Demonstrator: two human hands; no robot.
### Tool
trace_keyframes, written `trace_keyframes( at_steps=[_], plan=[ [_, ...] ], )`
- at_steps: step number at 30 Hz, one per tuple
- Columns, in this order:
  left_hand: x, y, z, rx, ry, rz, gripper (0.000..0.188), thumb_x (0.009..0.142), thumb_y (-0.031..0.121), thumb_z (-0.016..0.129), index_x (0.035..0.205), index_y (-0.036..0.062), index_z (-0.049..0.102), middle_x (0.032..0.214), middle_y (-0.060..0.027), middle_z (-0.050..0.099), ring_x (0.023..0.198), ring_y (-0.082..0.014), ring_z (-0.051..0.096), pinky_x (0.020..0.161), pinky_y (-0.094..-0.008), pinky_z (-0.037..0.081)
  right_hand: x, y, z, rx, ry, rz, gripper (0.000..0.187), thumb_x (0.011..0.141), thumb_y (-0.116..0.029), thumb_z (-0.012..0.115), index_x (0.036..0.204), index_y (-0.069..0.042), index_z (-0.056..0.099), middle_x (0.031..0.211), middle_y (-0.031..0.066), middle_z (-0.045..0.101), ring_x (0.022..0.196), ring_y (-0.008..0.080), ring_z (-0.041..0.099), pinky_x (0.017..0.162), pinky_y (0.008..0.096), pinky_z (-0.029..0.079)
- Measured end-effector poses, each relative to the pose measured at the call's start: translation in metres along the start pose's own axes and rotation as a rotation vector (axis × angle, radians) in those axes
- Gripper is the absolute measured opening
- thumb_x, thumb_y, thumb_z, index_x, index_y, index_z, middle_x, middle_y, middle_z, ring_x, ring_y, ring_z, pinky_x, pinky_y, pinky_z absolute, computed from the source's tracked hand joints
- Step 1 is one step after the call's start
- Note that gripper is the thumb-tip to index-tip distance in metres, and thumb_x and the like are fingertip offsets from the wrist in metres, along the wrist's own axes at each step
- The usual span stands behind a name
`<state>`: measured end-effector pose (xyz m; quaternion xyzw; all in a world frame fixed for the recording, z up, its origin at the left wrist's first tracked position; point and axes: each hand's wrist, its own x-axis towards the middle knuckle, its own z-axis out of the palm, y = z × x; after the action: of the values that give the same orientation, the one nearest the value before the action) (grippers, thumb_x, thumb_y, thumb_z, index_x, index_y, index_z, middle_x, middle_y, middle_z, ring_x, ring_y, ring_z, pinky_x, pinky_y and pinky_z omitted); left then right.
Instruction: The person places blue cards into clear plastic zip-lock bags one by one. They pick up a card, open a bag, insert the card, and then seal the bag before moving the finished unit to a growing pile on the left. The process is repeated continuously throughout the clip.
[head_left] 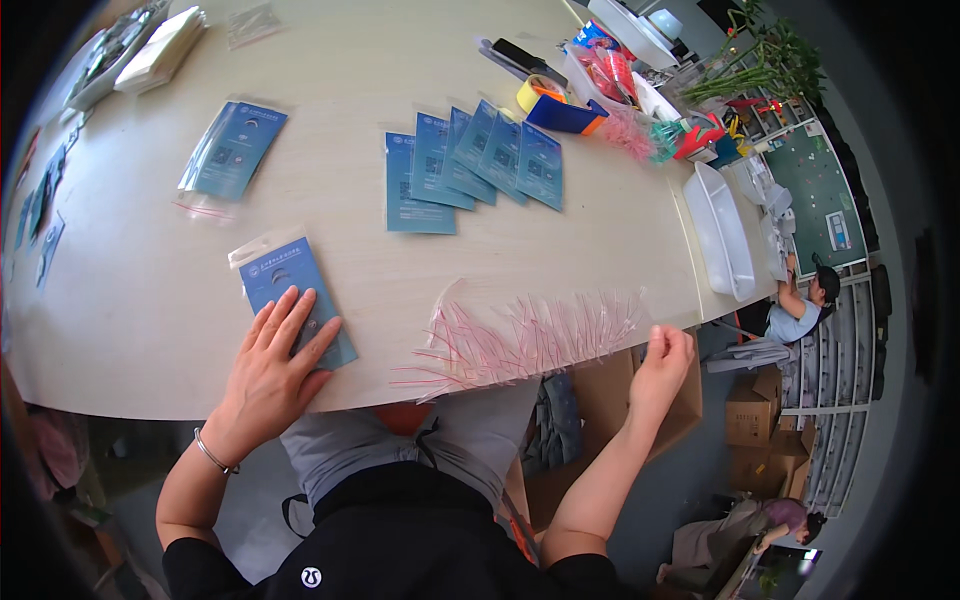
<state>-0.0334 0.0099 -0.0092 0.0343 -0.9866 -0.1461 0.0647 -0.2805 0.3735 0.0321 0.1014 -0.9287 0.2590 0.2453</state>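
My left hand (281, 362) lies flat, fingers stretched out, on a blue printed card (262, 283) in a clear plastic sleeve close to the table's near edge. At the right end of a row of small clear zip bags with red seal lines (520, 335), my right hand (663, 368) is raised by the table edge. Its fingers are curled together, and whatever they may hold is hidden or too small to name. Beyond my left hand is a stack of bagged blue cards (232, 150). Several more blue cards (405, 200) are fanned out near the middle.
A tape dispenser (565, 112), a dark phone (522, 58) and a bin of coloured packets (605, 75) stand at the far right. A white tray (722, 235) sits at the right edge. White packets (160, 50) lie far left. Two people work beyond, near cardboard boxes (752, 408).
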Motion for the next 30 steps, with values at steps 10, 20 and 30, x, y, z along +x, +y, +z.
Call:
trace_keyframes(
  at_steps=[10, 20, 30],
  plan=[
    [-0.005, -0.003, -0.005, -0.103, -0.039, 0.031, 0.047, 0.085, 0.023, 0.075, 0.125, 0.0068, 0.056, 0.155, -0.0196, 0.040, 0.147, -0.0360, 0.033, 0.121, -0.0485, 0.026, -0.011, -0.012, 0.023, -0.328, -0.017, -0.129, 0.019, 0.088, -0.010, 0.068, 0.107, -0.004, 0.070, 0.114, 0.0118, 0.063, 0.114, 0.0343, 0.056, 0.097, 0.0458, 0.044],
    [-0.015, -0.008, -0.009, -0.219, -0.050, 0.110, 0.042, 0.083, 0.030, 0.078, 0.114, 0.0092, 0.059, 0.154, -0.0149, 0.043, 0.147, -0.0345, 0.034, 0.121, -0.0513, 0.026, -0.119, -0.162, 0.079, 0.531, -0.762, -0.958, 0.032, 0.080, -0.003, 0.073, 0.111, -0.007, 0.069, 0.132, 0.0059, 0.065, 0.132, 0.0252, 0.054, 0.106, 0.0457, 0.039],
    [-0.066, -0.018, 0.002, -0.152, 0.145, 0.117, 0.029, 0.077, 0.022, 0.081, 0.094, 0.0118, 0.060, 0.137, -0.0074, 0.060, 0.132, -0.0293, 0.053, 0.111, -0.0491, 0.042, -0.133, -0.157, 0.085, 0.667, -0.667, -0.809, 0.020, 0.074, -0.009, 0.082, 0.091, -0.010, 0.071, 0.122, 0.0042, 0.071, 0.122, 0.0267, 0.060, 0.097, 0.0439, 0.041]
  ],
)
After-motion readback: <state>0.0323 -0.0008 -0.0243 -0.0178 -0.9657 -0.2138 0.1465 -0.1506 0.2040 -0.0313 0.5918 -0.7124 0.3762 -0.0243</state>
